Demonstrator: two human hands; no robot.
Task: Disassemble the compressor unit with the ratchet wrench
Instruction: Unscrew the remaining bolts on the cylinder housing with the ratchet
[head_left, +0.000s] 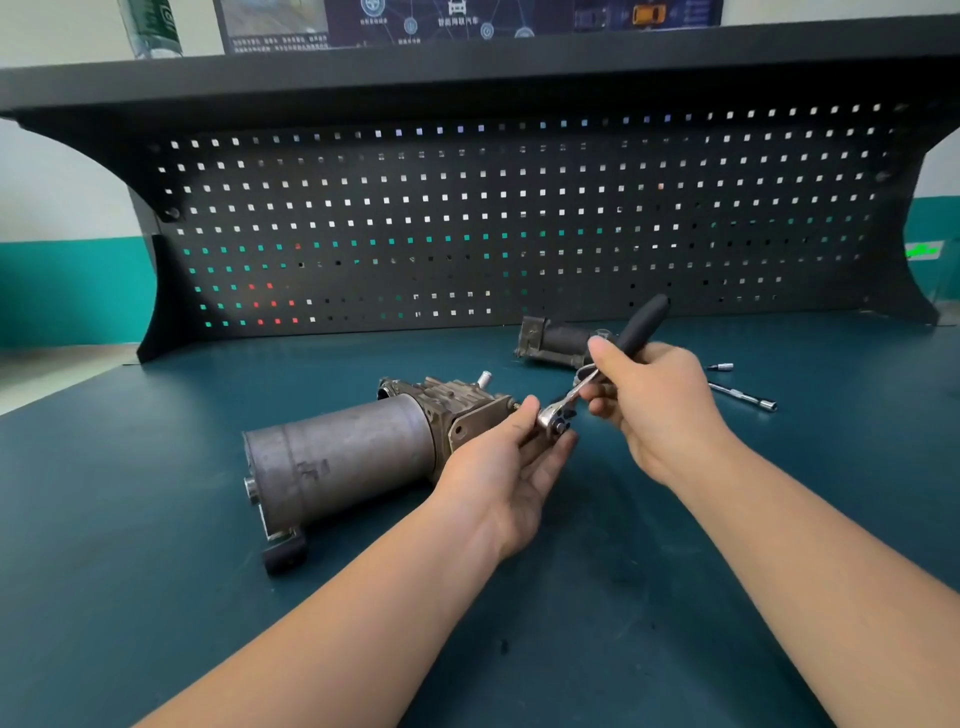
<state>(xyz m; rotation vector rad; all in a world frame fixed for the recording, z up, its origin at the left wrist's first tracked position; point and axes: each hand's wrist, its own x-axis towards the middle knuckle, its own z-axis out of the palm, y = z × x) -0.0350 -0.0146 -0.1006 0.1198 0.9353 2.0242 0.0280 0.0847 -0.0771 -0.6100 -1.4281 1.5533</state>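
Currently, head view only. Compressor unit (358, 457) lying on its side on the green worktop (156, 597), cylinder end toward the near left, bracket end toward centre. Ratchet wrench (597, 382) held above the worktop just right of that bracket end, apart from it. Right hand (660, 400): grip closed round the black handle, handle angled up and away. Left hand (511, 462): palm up, thumb and fingers pinching the ratchet head, no socket visible on the drive. Loose socket (723, 367) and extension bar (744, 397) lying on the worktop to the right; second dark part (556, 340) behind the hands. Probable step: readying the drive. Best seated squarely with a socket, direction switch checked, then head steadied on the bolt while turning.
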